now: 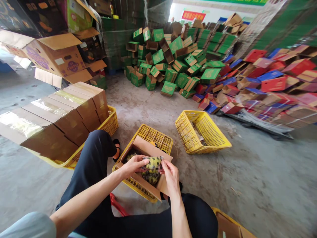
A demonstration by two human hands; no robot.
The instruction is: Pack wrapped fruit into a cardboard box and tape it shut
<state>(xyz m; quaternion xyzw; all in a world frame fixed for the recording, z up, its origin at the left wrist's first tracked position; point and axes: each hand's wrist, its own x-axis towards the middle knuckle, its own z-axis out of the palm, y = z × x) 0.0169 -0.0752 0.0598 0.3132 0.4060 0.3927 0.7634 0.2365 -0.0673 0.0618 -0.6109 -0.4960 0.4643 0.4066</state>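
Between my two hands is a small clear plastic packet with a yellow-green print and dark spots; its contents I cannot make out. My left hand pinches its left end, thumb on top. At its right end, the fingers of my right hand grip the edge. Directly below is an open cardboard box with its flaps spread, holding similar packets. That box rests on an upturned yellow plastic crate between my knees.
Left, a yellow crate carries several taped cartons. Ahead to the right stands another yellow crate with something inside. Heaps of green boxes and red and blue boxes lie beyond. Another crate edge shows at lower right.
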